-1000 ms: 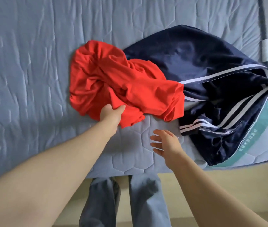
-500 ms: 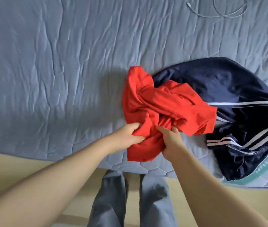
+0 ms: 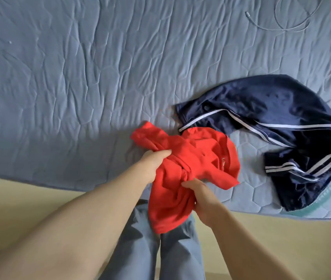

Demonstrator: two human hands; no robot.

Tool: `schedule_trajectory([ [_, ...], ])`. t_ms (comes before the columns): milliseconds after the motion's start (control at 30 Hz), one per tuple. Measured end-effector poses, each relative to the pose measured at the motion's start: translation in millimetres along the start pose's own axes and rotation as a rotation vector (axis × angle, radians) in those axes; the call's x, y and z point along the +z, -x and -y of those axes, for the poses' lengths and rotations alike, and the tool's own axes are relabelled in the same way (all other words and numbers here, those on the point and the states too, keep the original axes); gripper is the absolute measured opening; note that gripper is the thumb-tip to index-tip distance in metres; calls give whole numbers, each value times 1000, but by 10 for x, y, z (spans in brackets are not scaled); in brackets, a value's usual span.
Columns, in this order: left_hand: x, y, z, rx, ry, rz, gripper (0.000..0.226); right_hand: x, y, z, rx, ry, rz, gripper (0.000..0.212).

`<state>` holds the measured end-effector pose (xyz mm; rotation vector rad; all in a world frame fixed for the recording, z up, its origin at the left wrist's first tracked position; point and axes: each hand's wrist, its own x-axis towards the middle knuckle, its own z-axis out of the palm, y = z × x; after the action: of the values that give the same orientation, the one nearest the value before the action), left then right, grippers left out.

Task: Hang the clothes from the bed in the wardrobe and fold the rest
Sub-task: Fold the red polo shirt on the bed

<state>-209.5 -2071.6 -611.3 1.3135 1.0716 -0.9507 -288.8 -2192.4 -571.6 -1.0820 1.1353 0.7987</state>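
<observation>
A crumpled red shirt (image 3: 197, 156) hangs partly over the near edge of the bed (image 3: 79, 77), bunched between both hands. My left hand (image 3: 152, 164) grips its upper left folds. My right hand (image 3: 199, 199) grips the cloth lower down on the right, with the shirt's tail drooping over my legs. A navy garment with white stripes (image 3: 281, 126) lies spread on the bed to the right, apart from the shirt.
The blue-grey quilted bed cover stretches wide to the left and back. A thin grey cable (image 3: 281, 19) lies coiled at the far right corner. A teal-edged mattress corner (image 3: 326, 199) shows under the navy garment. Beige floor (image 3: 19, 199) lies below.
The red shirt has been pulled off the navy garment toward the bed's near edge and now hangs over it. My right hand, free a second ago, now grips the shirt.
</observation>
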Motion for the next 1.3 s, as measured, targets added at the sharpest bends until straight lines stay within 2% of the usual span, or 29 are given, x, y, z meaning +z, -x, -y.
schedule_trajectory([
  [100, -117, 36, 0, 153, -39, 137, 20, -29, -94, -10, -157, -27, -253, 8],
  [133, -156, 72, -3, 197, -75, 193, 21, -24, -123, -2, -218, -60, -283, 14],
  [200, -202, 142, -6, 271, -165, 277, 20, -10, -170, 12, -311, -80, -216, 45],
  [233, -211, 179, -31, 297, -186, 289, 15, 15, -176, 55, -332, -74, -153, 46],
  [267, -221, 213, -66, 318, -181, 276, 8, 47, -171, 106, -339, -48, -83, 35],
  [300, -237, 246, -115, 328, -160, 240, 4, 74, -150, 158, -347, 6, -39, 23],
  [333, -254, 276, -174, 339, -139, 205, 9, 92, -131, 207, -365, 74, -22, 17],
  [400, -290, 328, -282, 361, -131, 150, 16, 106, -112, 274, -416, 183, -58, 14],
  [433, -307, 352, -331, 393, -153, 87, 17, 109, -101, 305, -445, 239, -102, 12],
  [500, -353, 348, -389, 472, -198, -140, 19, 114, -85, 361, -474, 333, -191, 25],
  [567, -344, 326, -398, 492, -251, -347, 23, 110, -113, 393, -483, 332, -194, 28],
  [633, -278, 290, -361, 479, -313, -396, 29, 123, -158, 391, -414, 258, -143, 9],
  [700, -158, 249, -263, 485, -428, -341, 41, 108, -231, 378, -348, 199, -154, 12],
  [767, -52, 205, -155, 495, -563, -362, 57, 7, -346, 369, -345, 233, -259, 16],
  [833, 15, 163, -64, 604, -796, -486, 63, -184, -481, 357, -334, 285, -418, 17],
  [867, 38, 143, -35, 718, -953, -510, 65, -274, -539, 362, -306, 284, -489, 22],
  [933, 129, 21, 32, 915, -1224, -391, 66, -474, -699, 349, -224, 292, -580, 37],
  [967, 181, -54, 43, 934, -1320, -298, 65, -558, -785, 339, -186, 287, -590, 44],
  [1033, 270, -208, 57, 800, -1451, -140, 60, -670, -891, 352, -117, 227, -537, 55],
  [1067, 293, -278, 48, 713, -1489, -88, 57, -703, -924, 363, -108, 215, -459, 48],
  [1100, 314, -330, 54, 661, -1497, -60, 54, -729, -926, 363, -105, 230, -383, 34],
  [1167, 311, -344, 53, 676, -1448, -87, 48, -719, -877, 371, -125, 249, -338, 1],
  [1233, 309, -264, 16, 749, -1389, -163, 41, -698, -811, 384, -199, 277, -346, 18],
  [1300, 324, -116, -60, 768, -1284, -182, 35, -623, -654, 474, -246, 188, -273, 21],
])
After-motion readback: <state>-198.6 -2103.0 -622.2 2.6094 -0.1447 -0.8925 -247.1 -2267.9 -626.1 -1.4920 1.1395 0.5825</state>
